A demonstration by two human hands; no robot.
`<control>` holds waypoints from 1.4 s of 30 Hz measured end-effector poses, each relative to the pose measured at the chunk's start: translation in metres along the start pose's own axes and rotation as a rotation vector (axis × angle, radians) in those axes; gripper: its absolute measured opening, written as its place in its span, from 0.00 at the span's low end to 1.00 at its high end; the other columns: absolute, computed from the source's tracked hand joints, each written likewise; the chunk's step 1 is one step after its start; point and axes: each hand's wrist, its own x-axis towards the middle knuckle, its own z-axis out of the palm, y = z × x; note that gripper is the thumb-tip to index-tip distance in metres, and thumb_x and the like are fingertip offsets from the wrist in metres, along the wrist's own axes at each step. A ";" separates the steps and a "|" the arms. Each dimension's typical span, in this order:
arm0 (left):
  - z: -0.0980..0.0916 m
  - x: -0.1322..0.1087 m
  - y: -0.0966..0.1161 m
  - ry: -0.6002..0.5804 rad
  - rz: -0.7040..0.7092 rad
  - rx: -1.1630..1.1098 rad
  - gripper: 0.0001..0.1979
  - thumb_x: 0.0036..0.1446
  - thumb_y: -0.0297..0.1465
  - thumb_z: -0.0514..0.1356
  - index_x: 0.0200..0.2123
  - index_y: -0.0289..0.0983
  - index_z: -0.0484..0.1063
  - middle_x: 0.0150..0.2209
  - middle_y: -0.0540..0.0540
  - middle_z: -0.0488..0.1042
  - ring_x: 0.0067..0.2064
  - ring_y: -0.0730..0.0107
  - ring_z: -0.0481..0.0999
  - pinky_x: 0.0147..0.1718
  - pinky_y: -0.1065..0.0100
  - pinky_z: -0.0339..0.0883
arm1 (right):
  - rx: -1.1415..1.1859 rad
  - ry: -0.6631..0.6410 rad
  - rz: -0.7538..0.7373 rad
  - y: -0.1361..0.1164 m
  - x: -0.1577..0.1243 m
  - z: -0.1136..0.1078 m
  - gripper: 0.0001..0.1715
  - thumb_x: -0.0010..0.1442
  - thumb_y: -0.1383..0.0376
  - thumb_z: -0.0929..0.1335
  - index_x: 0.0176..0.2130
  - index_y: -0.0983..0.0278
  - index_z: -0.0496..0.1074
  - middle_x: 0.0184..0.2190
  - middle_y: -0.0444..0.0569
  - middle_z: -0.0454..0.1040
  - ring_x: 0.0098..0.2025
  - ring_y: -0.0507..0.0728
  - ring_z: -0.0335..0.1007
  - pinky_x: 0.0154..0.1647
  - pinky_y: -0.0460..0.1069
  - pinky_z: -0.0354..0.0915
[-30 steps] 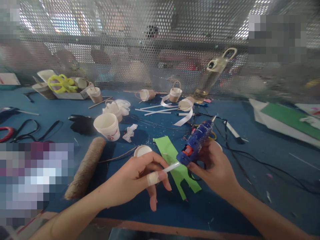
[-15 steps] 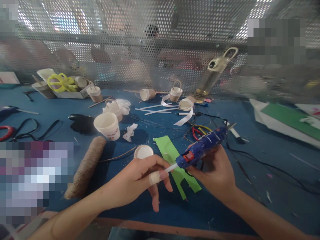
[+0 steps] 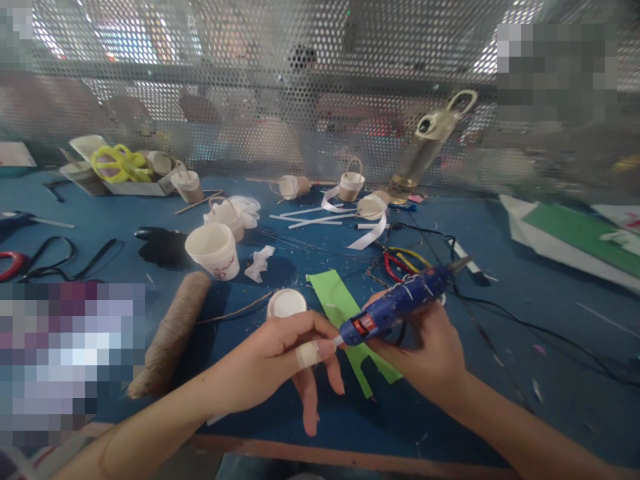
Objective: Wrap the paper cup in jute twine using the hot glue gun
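My right hand (image 3: pixel 425 347) is wrapped round a blue glue gun (image 3: pixel 400 303), whose nozzle points up and to the right. At the gun's rear, my left hand (image 3: pixel 293 353) pinches a white glue stick (image 3: pixel 339 341) between thumb and forefinger; only a short end of it shows. The left thumb wears a beige bandage, and the other fingers hang loose. Under the gun lies a cut strip of green paper (image 3: pixel 333 293). Behind my left hand stands a small white cup (image 3: pixel 287 304), its lower part hidden.
To the left lie a twine roll (image 3: pixel 173 333) and a white paper cup (image 3: pixel 212 252). Small cup baskets (image 3: pixel 351 187), white glue sticks (image 3: pixel 315 219) and a tilted bottle (image 3: pixel 420 157) are near the perforated metal screen (image 3: pixel 260 87). Black cables (image 3: pixel 520 320) cross the right side.
The glue gun has come left and down toward my left hand. Less of the glue stick shows between the fingers and the gun's rear.
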 end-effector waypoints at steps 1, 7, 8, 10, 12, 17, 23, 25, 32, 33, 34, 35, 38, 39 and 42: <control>0.000 0.000 0.000 0.005 0.006 0.014 0.11 0.69 0.38 0.56 0.42 0.36 0.68 0.36 0.45 0.80 0.21 0.74 0.80 0.21 0.76 0.70 | 0.014 0.000 0.001 0.000 0.000 0.000 0.17 0.53 0.56 0.75 0.39 0.60 0.72 0.33 0.51 0.82 0.34 0.64 0.82 0.31 0.53 0.76; 0.001 0.000 -0.003 0.059 0.038 0.074 0.10 0.69 0.38 0.56 0.42 0.37 0.69 0.35 0.48 0.80 0.22 0.75 0.81 0.23 0.75 0.72 | 0.058 0.007 -0.005 -0.001 -0.001 0.002 0.19 0.53 0.58 0.75 0.42 0.61 0.71 0.34 0.51 0.83 0.34 0.62 0.83 0.31 0.52 0.77; 0.001 0.000 -0.004 0.062 0.041 0.078 0.10 0.69 0.38 0.57 0.42 0.37 0.69 0.35 0.48 0.80 0.22 0.75 0.81 0.23 0.74 0.72 | 0.056 0.007 -0.002 -0.002 -0.001 0.002 0.19 0.53 0.58 0.75 0.42 0.61 0.71 0.34 0.51 0.83 0.34 0.62 0.83 0.31 0.52 0.78; 0.001 0.000 -0.006 0.073 0.047 0.077 0.10 0.69 0.39 0.57 0.42 0.37 0.69 0.35 0.48 0.79 0.22 0.74 0.81 0.24 0.73 0.73 | 0.051 0.002 0.006 -0.003 -0.002 0.002 0.19 0.53 0.57 0.75 0.42 0.61 0.71 0.35 0.51 0.83 0.34 0.63 0.83 0.31 0.52 0.78; 0.002 0.000 -0.008 0.091 0.054 0.074 0.10 0.69 0.39 0.57 0.41 0.37 0.68 0.35 0.49 0.79 0.22 0.74 0.81 0.24 0.72 0.73 | 0.046 0.010 0.003 -0.003 -0.002 0.002 0.21 0.53 0.56 0.75 0.43 0.61 0.71 0.35 0.52 0.83 0.35 0.63 0.83 0.32 0.53 0.78; 0.004 0.002 -0.009 0.144 0.077 0.074 0.11 0.66 0.39 0.60 0.38 0.37 0.66 0.34 0.49 0.80 0.21 0.73 0.80 0.23 0.71 0.72 | 0.029 0.003 -0.033 -0.003 -0.004 0.003 0.19 0.54 0.57 0.76 0.42 0.61 0.71 0.35 0.51 0.83 0.34 0.62 0.83 0.32 0.52 0.78; 0.003 0.003 -0.009 0.137 0.067 0.015 0.12 0.65 0.39 0.62 0.38 0.38 0.64 0.34 0.50 0.81 0.21 0.71 0.81 0.25 0.69 0.73 | 0.032 0.036 -0.034 -0.003 -0.004 0.005 0.18 0.53 0.58 0.76 0.41 0.60 0.71 0.32 0.49 0.82 0.31 0.60 0.83 0.28 0.50 0.77; 0.003 0.003 -0.009 0.129 0.057 -0.001 0.11 0.65 0.38 0.62 0.39 0.38 0.64 0.34 0.50 0.81 0.21 0.71 0.81 0.24 0.70 0.73 | 0.023 0.045 -0.042 -0.002 -0.004 0.006 0.18 0.53 0.58 0.76 0.41 0.60 0.71 0.33 0.48 0.82 0.31 0.60 0.83 0.28 0.49 0.77; 0.003 0.002 -0.008 0.098 0.025 -0.007 0.11 0.65 0.37 0.62 0.41 0.38 0.63 0.35 0.50 0.80 0.22 0.74 0.81 0.25 0.71 0.73 | -0.028 0.069 -0.082 -0.002 -0.004 0.004 0.17 0.53 0.58 0.75 0.41 0.60 0.71 0.32 0.48 0.83 0.31 0.61 0.83 0.28 0.49 0.77; 0.003 0.002 -0.008 0.086 0.024 -0.009 0.11 0.65 0.37 0.62 0.41 0.39 0.63 0.35 0.50 0.80 0.22 0.74 0.81 0.26 0.71 0.73 | -0.032 0.070 -0.086 -0.002 -0.004 0.004 0.16 0.54 0.58 0.75 0.41 0.60 0.71 0.32 0.48 0.83 0.31 0.61 0.83 0.28 0.49 0.76; 0.003 0.001 -0.008 0.074 0.023 -0.012 0.11 0.65 0.37 0.62 0.42 0.39 0.63 0.36 0.49 0.80 0.23 0.74 0.81 0.27 0.71 0.73 | -0.037 0.074 -0.090 -0.002 -0.004 0.003 0.16 0.54 0.59 0.75 0.41 0.60 0.71 0.32 0.47 0.83 0.31 0.61 0.83 0.28 0.49 0.76; 0.003 0.001 -0.009 0.064 0.024 -0.015 0.11 0.66 0.37 0.62 0.42 0.39 0.62 0.37 0.49 0.80 0.23 0.74 0.81 0.27 0.70 0.74 | -0.041 0.077 -0.096 -0.003 -0.003 0.003 0.16 0.54 0.59 0.75 0.41 0.60 0.71 0.32 0.47 0.83 0.31 0.60 0.83 0.28 0.49 0.76; 0.004 0.001 -0.009 0.056 0.014 -0.031 0.11 0.66 0.37 0.61 0.41 0.39 0.63 0.37 0.49 0.79 0.24 0.75 0.81 0.30 0.68 0.75 | -0.054 0.072 -0.118 -0.003 -0.003 0.001 0.14 0.54 0.61 0.74 0.41 0.59 0.71 0.31 0.45 0.84 0.31 0.60 0.83 0.28 0.48 0.76; 0.004 0.002 -0.009 0.058 0.009 -0.037 0.11 0.66 0.37 0.61 0.41 0.39 0.63 0.36 0.49 0.80 0.24 0.75 0.81 0.29 0.69 0.75 | -0.057 0.069 -0.123 -0.003 -0.003 0.001 0.14 0.54 0.61 0.74 0.41 0.59 0.72 0.31 0.45 0.84 0.31 0.59 0.83 0.28 0.48 0.76; 0.005 0.002 -0.009 0.066 -0.007 -0.052 0.10 0.66 0.36 0.61 0.39 0.38 0.63 0.36 0.48 0.80 0.23 0.75 0.81 0.27 0.71 0.74 | -0.074 0.062 -0.114 -0.004 -0.003 -0.001 0.14 0.54 0.61 0.74 0.41 0.60 0.73 0.32 0.45 0.84 0.32 0.59 0.84 0.29 0.48 0.76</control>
